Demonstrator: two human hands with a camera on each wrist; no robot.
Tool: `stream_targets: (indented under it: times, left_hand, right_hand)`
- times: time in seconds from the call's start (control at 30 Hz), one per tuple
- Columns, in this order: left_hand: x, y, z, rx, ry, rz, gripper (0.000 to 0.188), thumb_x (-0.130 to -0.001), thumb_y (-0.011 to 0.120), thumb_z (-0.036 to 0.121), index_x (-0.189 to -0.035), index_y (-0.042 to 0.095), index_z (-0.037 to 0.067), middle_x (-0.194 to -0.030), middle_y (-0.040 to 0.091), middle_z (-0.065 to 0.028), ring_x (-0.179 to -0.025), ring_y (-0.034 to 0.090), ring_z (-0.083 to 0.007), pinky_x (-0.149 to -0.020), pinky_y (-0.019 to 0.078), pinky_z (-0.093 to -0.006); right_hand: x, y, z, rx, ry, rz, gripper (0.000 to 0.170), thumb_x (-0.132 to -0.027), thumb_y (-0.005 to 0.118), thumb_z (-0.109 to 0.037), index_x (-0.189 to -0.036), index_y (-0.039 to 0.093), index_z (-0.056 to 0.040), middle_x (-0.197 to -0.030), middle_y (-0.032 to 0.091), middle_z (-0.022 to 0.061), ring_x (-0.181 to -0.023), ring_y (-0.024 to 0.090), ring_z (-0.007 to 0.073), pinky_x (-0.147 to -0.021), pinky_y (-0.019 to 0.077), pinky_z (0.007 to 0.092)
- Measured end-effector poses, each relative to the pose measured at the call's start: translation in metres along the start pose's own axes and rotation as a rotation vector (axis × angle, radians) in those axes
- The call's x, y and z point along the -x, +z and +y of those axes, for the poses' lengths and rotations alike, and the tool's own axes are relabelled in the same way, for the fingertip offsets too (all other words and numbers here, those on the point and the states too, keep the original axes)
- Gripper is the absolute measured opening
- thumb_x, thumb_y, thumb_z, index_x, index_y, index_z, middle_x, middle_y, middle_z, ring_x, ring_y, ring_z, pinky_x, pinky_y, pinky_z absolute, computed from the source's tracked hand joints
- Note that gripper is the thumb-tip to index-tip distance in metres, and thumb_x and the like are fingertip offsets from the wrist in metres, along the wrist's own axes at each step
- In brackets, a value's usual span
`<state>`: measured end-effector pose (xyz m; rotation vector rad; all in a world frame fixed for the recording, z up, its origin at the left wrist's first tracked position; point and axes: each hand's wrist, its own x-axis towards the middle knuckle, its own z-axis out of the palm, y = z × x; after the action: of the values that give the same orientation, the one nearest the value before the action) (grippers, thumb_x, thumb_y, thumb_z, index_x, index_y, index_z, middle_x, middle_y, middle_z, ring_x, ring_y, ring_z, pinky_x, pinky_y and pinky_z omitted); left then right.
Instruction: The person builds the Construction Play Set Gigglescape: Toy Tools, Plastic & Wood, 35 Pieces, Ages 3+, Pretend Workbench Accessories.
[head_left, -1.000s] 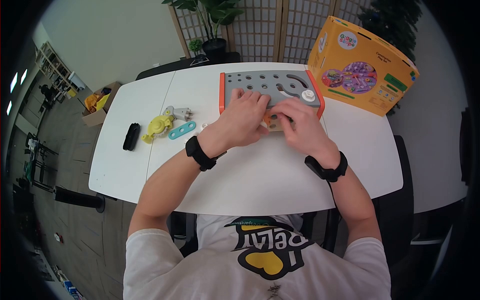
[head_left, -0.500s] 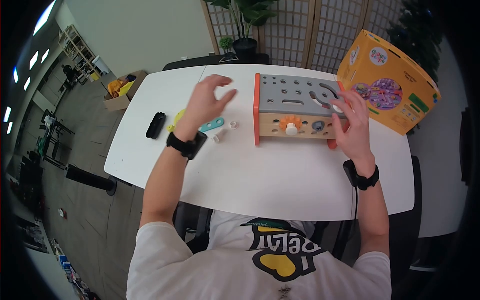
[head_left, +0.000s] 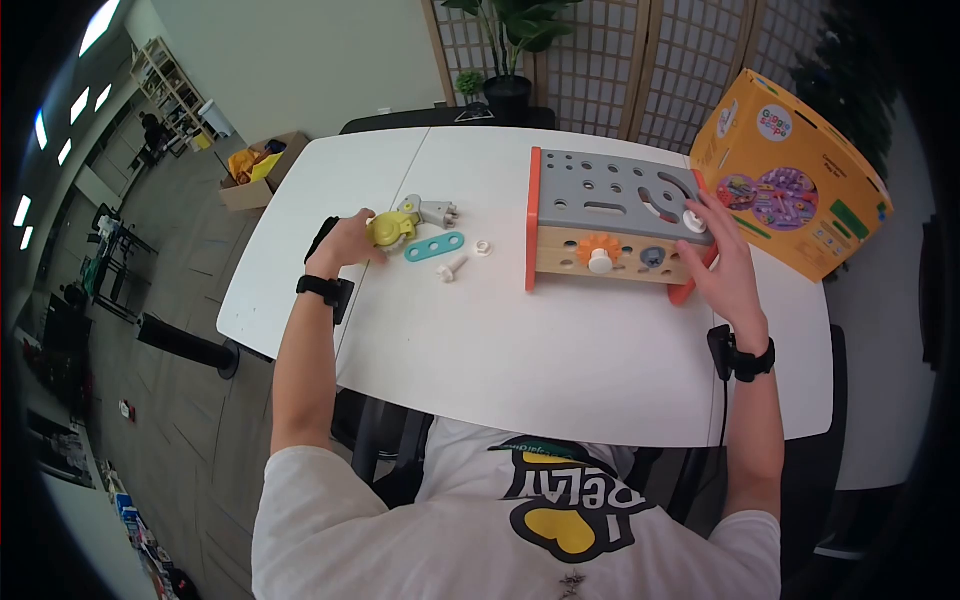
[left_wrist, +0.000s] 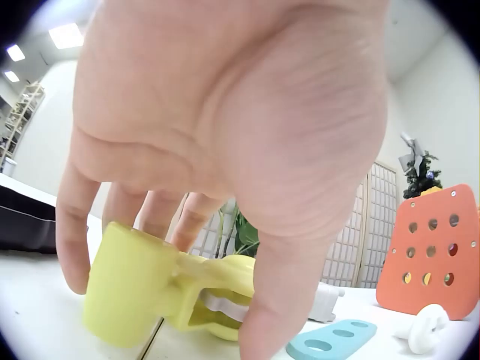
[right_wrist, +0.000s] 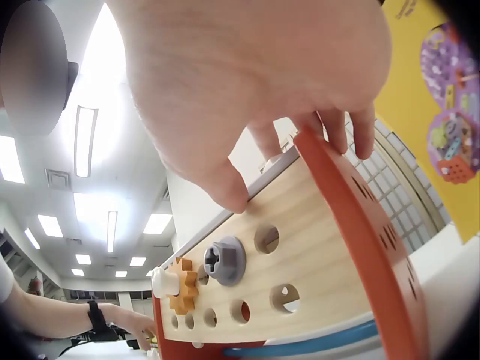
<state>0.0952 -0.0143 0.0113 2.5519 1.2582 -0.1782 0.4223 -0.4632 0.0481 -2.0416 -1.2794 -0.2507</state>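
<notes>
My left hand [head_left: 345, 240] is at the yellow, drill-like toy tool [head_left: 393, 229] on the left of the table. In the left wrist view its fingers reach along the far side of the yellow handle [left_wrist: 127, 285], while the thumb hangs on the near side. My right hand [head_left: 730, 275] rests at the right front corner of the toy workbench [head_left: 600, 212], fairly straight fingers over the top beside a white knob [head_left: 693, 220]. An orange gear [head_left: 598, 246] with a white peg and a grey screw [head_left: 652, 257] sit in its wooden front.
Right of the tool lie a teal strip with holes [head_left: 435, 247], a white nut [head_left: 482, 248] and a white bolt [head_left: 451, 269]. Left of it, a black case [left_wrist: 30, 221] shows in the left wrist view. A yellow product box [head_left: 790, 180] stands behind the workbench's right end.
Both hands have left the workbench's front. My left hand has moved left to the yellow toy tool; the right has shifted to the workbench's right corner. The head view has swung left.
</notes>
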Motion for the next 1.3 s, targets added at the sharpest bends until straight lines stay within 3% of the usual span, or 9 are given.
stream_targets:
  times: [0.33, 0.43, 0.63, 0.73, 0.83, 0.93, 1.03, 1.23, 1.3]
  left_hand:
    - [-0.006, 0.006, -0.005, 0.055, 0.034, 0.083, 0.088, -0.063, 0.091, 0.023, -0.141, 0.056, 0.006, -0.126, 0.07, -0.0161, -0.11, 0.069, -0.0358, -0.098, 0.056, -0.0411]
    - [-0.003, 0.005, -0.004, 0.013, 0.066, 0.086, 0.084, -0.064, 0.091, 0.024, -0.139, 0.058, 0.007, -0.13, 0.067, -0.015, -0.113, 0.067, -0.0347, -0.098, 0.0555, -0.0395]
    - [0.022, 0.008, 0.037, -0.085, 0.366, 0.28, 0.059, -0.07, 0.088, 0.026, -0.125, 0.072, 0.014, -0.148, 0.052, -0.0093, -0.14, 0.046, -0.0284, -0.115, 0.0391, -0.0447]
    - [0.027, 0.015, 0.053, -0.189, 0.464, 0.277, 0.045, -0.072, 0.087, 0.028, -0.114, 0.077, 0.015, -0.147, 0.053, -0.0074, -0.143, 0.042, -0.0279, -0.118, 0.0321, -0.0471]
    - [0.027, 0.018, 0.057, -0.124, 0.451, 0.332, 0.04, -0.073, 0.087, 0.03, -0.108, 0.078, 0.013, -0.144, 0.055, -0.0072, -0.139, 0.045, -0.029, -0.117, 0.0328, -0.0475]
    - [0.035, 0.015, 0.069, -0.051, 0.611, 0.184, 0.036, -0.075, 0.087, 0.034, -0.102, 0.079, 0.011, -0.135, 0.061, -0.007, -0.132, 0.05, -0.0275, -0.114, 0.0357, -0.0448]
    - [0.045, 0.025, 0.084, -0.118, 0.645, 0.013, 0.037, -0.078, 0.086, 0.036, -0.101, 0.079, 0.008, -0.12, 0.067, -0.0085, -0.118, 0.06, -0.028, -0.105, 0.0441, -0.0412]
    - [0.036, 0.037, 0.085, -0.114, 0.589, -0.018, 0.038, -0.082, 0.083, 0.037, -0.1, 0.077, 0.004, -0.108, 0.071, -0.0121, -0.1, 0.067, -0.0324, -0.091, 0.0531, -0.0396]
    - [0.035, 0.03, 0.084, -0.089, 0.61, 0.046, 0.04, -0.083, 0.083, 0.038, -0.103, 0.077, 0.004, -0.113, 0.07, -0.0118, -0.104, 0.066, -0.0329, -0.092, 0.0529, -0.041]
  right_hand:
    - [0.001, 0.0, 0.001, 0.011, -0.012, -0.004, 0.05, -0.092, 0.073, -0.017, -0.14, 0.06, -0.0077, -0.156, 0.049, 0.0186, -0.148, 0.042, 0.0373, -0.119, 0.0379, 0.0448]
    - [0.002, -0.001, 0.001, 0.007, -0.007, -0.009, 0.051, -0.092, 0.073, -0.017, -0.14, 0.06, -0.0079, -0.156, 0.049, 0.0184, -0.148, 0.042, 0.0371, -0.119, 0.0376, 0.0448]
    - [0.002, 0.001, 0.0, 0.02, 0.007, -0.01, 0.052, -0.091, 0.073, -0.016, -0.141, 0.059, -0.008, -0.156, 0.049, 0.0182, -0.149, 0.041, 0.0369, -0.119, 0.0375, 0.0448]
    - [0.002, 0.0, 0.0, 0.02, 0.006, -0.013, 0.052, -0.091, 0.073, -0.016, -0.141, 0.06, -0.0078, -0.156, 0.049, 0.0181, -0.149, 0.041, 0.0369, -0.119, 0.0375, 0.0449]
    - [0.002, -0.001, 0.0, 0.011, -0.002, -0.008, 0.052, -0.091, 0.073, -0.016, -0.141, 0.06, -0.0078, -0.156, 0.05, 0.0182, -0.149, 0.041, 0.0368, -0.119, 0.0377, 0.0449]
    - [0.002, -0.001, -0.001, 0.006, -0.001, -0.006, 0.052, -0.091, 0.073, -0.015, -0.14, 0.06, -0.0076, -0.156, 0.05, 0.0183, -0.149, 0.041, 0.0366, -0.119, 0.038, 0.0445]
    - [0.002, 0.001, -0.002, -0.003, 0.003, -0.004, 0.051, -0.091, 0.073, -0.014, -0.14, 0.06, -0.0077, -0.157, 0.049, 0.0183, -0.149, 0.041, 0.0366, -0.119, 0.0383, 0.044]
    - [0.002, -0.002, 0.003, -0.016, -0.014, -0.016, 0.052, -0.09, 0.074, -0.014, -0.14, 0.06, -0.0085, -0.157, 0.049, 0.0182, -0.149, 0.042, 0.0367, -0.118, 0.0388, 0.0436]
    - [0.001, -0.002, 0.003, -0.022, -0.014, -0.019, 0.052, -0.09, 0.074, -0.014, -0.14, 0.059, -0.0087, -0.157, 0.049, 0.0181, -0.149, 0.042, 0.0368, -0.118, 0.0388, 0.0437]
